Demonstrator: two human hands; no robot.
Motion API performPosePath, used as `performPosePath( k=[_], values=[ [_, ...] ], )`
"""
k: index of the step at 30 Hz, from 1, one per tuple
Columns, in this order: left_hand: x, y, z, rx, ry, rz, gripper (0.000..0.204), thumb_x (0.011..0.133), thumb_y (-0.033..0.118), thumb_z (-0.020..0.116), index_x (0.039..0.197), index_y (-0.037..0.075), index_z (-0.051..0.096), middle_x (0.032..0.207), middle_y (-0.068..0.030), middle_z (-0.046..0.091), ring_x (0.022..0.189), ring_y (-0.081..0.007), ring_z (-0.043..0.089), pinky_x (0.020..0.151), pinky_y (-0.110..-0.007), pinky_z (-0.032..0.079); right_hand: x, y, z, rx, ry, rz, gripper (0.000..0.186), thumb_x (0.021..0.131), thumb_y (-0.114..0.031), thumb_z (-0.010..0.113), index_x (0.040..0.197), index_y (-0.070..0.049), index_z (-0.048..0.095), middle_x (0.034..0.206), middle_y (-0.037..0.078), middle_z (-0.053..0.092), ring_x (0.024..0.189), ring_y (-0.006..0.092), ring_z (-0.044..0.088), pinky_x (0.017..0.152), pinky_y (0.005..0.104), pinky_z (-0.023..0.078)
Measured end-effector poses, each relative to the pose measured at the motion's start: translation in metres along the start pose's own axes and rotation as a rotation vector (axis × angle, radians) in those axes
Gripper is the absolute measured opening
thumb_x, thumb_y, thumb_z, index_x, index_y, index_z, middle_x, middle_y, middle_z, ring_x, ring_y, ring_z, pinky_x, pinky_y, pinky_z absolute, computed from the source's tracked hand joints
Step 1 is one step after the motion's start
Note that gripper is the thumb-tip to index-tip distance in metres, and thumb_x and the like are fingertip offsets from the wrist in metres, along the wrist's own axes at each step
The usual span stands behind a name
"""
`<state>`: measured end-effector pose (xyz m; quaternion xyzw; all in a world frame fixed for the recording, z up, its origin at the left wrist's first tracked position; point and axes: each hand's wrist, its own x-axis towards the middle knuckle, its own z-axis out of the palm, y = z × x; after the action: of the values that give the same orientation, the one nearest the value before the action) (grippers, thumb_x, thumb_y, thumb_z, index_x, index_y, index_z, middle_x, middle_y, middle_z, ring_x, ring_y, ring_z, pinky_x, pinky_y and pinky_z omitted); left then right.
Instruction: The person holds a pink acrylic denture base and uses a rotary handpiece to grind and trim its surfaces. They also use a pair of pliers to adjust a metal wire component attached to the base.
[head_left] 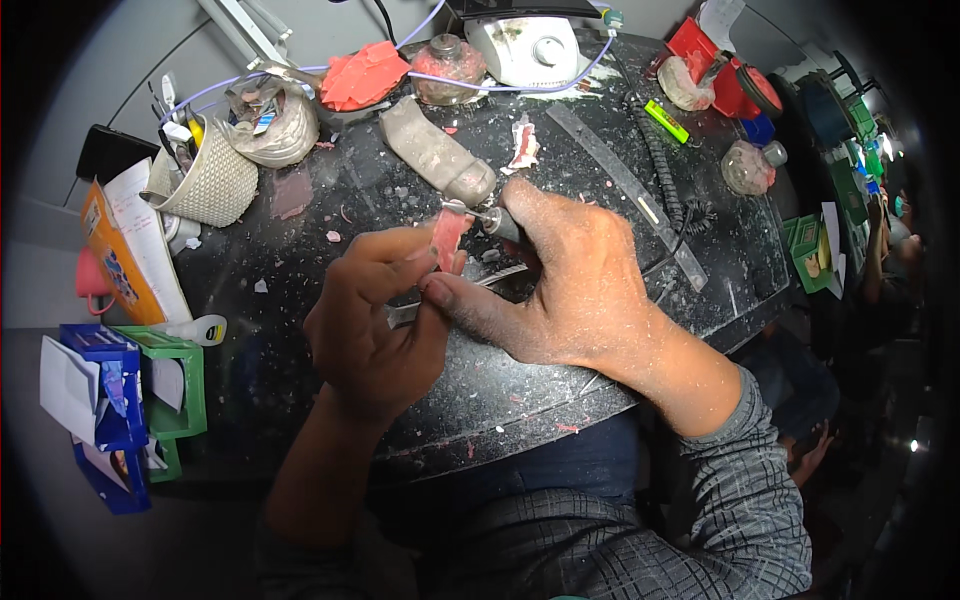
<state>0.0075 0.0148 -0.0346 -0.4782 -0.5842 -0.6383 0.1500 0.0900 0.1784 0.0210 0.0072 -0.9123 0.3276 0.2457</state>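
My left hand (375, 315) pinches a small pink piece (447, 240), which looks like denture acrylic, between thumb and fingertips. My right hand (585, 285), dusted with white powder, grips a rotary handpiece (502, 224). Its thin shank points left, and the small tip (455, 206) is at the upper end of the pink piece; whether they touch I cannot tell. The right thumb reaches over to the lower end of the piece, close to the left fingers. Just beyond my hands lies a long grey dusty block (435, 150) with a rounded end. A small pink-and-white piece (523, 143) lies to its right.
Dust and pink scraps cover the black tabletop (340, 215). A metal ruler (630, 195) and coiled cord (668, 170) lie at right. A white control box (525, 52), glass jar (447, 70) and pink sheets (363, 77) stand behind. A woven basket (210, 180) of tools is left.
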Motion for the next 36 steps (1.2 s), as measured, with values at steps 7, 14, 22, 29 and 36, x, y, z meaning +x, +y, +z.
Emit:
performPosePath(
  k=[7, 14, 22, 29, 36],
  values=[
    [-0.001, 0.002, 0.002, 0.025, 0.029, -0.03, 0.027, 0.082, -0.021, 0.066, 0.103, -0.006, 0.058, 0.102, -0.023, 0.07, 0.091, -0.0266, 0.074, 0.079, -0.035, 0.062, 0.0, -0.003, -0.001, -0.083, -0.073, 0.074, 0.053, 0.079, -0.049, 0.083, 0.09, 0.0, 0.066, 0.073, 0.017, 0.069, 0.064, 0.0345, 0.071, 0.056, 0.0436, 0.055],
    [-0.002, -0.001, 0.001, 0.078, 0.022, -0.038, 0.025, 0.08, -0.017, 0.069, 0.1, -0.005, 0.058, 0.099, -0.0227, 0.071, 0.088, -0.0291, 0.075, 0.079, -0.036, 0.061, -0.001, -0.002, 0.001, -0.106, -0.059, 0.039, 0.05, 0.08, -0.048, 0.082, 0.085, -0.001, 0.066, 0.069, 0.016, 0.067, 0.061, 0.034, 0.07, 0.055, 0.0432, 0.054],
    [-0.002, -0.003, 0.0, 0.138, 0.003, -0.037, 0.023, 0.081, -0.015, 0.07, 0.097, -0.004, 0.057, 0.097, -0.0228, 0.071, 0.087, -0.0295, 0.075, 0.079, -0.035, 0.061, -0.004, 0.0, 0.003, -0.098, -0.068, 0.002, 0.047, 0.081, -0.044, 0.085, 0.081, -0.002, 0.062, 0.065, 0.014, 0.063, 0.054, 0.0289, 0.065, 0.051, 0.0375, 0.05],
    [0.001, -0.002, 0.002, 0.109, 0.011, -0.036, 0.022, 0.083, -0.013, 0.071, 0.098, -0.004, 0.058, 0.098, -0.0227, 0.071, 0.087, -0.0272, 0.075, 0.079, -0.035, 0.061, 0.001, -0.007, -0.005, -0.095, -0.166, 0.109, 0.055, 0.083, -0.053, 0.078, 0.09, 0.001, 0.068, 0.069, 0.017, 0.069, 0.062, 0.035, 0.071, 0.058, 0.0454, 0.056],
    [0.001, -0.001, 0.001, 0.105, 0.013, -0.037, 0.022, 0.084, -0.012, 0.072, 0.098, -0.004, 0.058, 0.099, -0.0225, 0.073, 0.088, -0.026, 0.076, 0.079, -0.033, 0.06, 0.0, 0.0, -0.002, -0.099, -0.108, 0.051, 0.047, 0.085, -0.043, 0.082, 0.076, -0.003, 0.059, 0.059, 0.013, 0.059, 0.051, 0.0285, 0.063, 0.049, 0.0375, 0.048]
  ],
)
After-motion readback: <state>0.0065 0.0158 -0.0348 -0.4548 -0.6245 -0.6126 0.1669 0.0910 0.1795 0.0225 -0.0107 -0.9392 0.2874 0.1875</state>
